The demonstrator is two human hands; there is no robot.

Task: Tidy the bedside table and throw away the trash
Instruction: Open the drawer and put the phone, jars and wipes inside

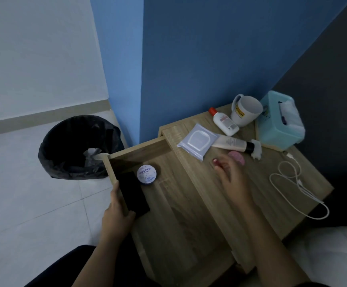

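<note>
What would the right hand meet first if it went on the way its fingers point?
Probably the wipes pack, flat on the tabletop beyond the right hand; the hand's height is unclear.

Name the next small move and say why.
Probably release the phone into the drawer beside the jar: the left hand holds it low against the drawer's left wall, while the open right hand hovers by the pink item.

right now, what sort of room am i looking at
Most likely a bedroom: a small wooden bedside table with its drawer open, toiletries and a tissue box on top, and what looks like white bedding beside it.
</note>
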